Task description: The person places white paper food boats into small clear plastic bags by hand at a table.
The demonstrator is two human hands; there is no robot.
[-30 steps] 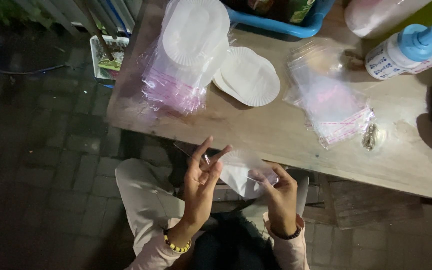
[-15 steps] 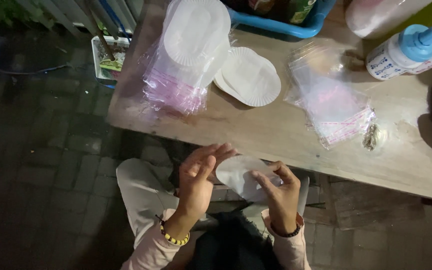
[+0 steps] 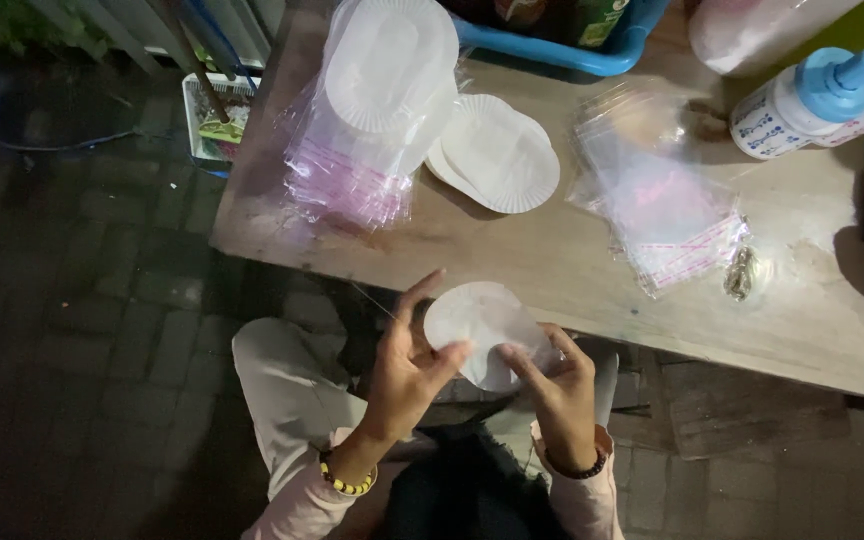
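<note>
I hold a small white round paper plate (image 3: 479, 318) between both hands, just below the near edge of the wooden table (image 3: 572, 270). My left hand (image 3: 407, 365) grips its left rim with fingers and thumb. My right hand (image 3: 552, 390) pinches its lower right side; a thin clear bag seems to lie around the plate there, though I cannot tell for sure. On the table sit a stack of white paper plates (image 3: 500, 150) and a taller bagged pile of plates (image 3: 382, 90) resting on clear pink-striped bags.
A loose heap of clear pink-striped bags (image 3: 667, 200) lies right of the plates. A white bottle with a blue pump top (image 3: 817, 100) stands at the far right, a blue tray (image 3: 572, 45) at the back. Dark paving lies to the left, my knees below.
The white plate has come up between my hands and now faces me more fully. My left hand has gone from fingers spread to closed on the plate's rim.
</note>
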